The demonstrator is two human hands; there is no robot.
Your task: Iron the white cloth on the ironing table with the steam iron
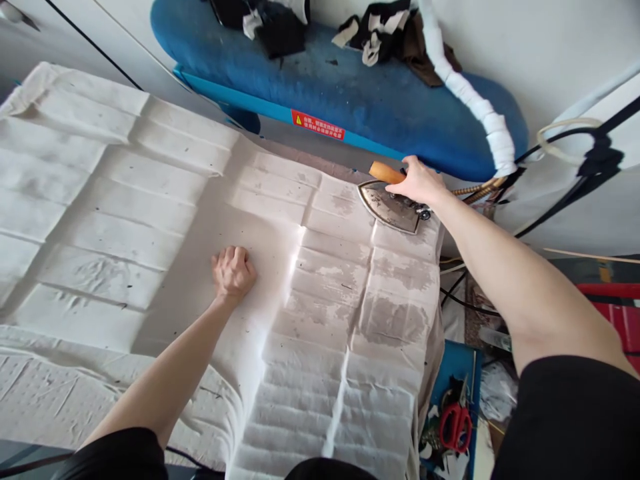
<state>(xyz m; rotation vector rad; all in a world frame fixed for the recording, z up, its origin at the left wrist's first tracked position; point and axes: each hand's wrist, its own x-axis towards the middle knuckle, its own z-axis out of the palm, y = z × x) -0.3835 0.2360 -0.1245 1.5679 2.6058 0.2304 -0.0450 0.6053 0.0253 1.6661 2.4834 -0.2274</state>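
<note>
My left hand [233, 272] is closed in a fist and rests on the creased white cloth [193, 250] covering the work surface. Nothing shows in its fingers. At the far right corner of the cloth, my right hand [421, 181] grips a clothes iron [393, 205] by its wooden handle. The handle's front end sticks out to the left of my fingers. The iron's worn metal plate lies on the cloth with its tip pointing left. Near the iron, damp grey patches [395, 323] mark the cloth.
Behind stands a blue padded ironing board [320, 80] with black and white fabric scraps [283, 30] on it. A white-wrapped hose [467, 100] hangs down towards the iron. Black cables [600, 150] run at the right. Below right, red-handled scissors [456, 425] lie in a blue tray [453, 360].
</note>
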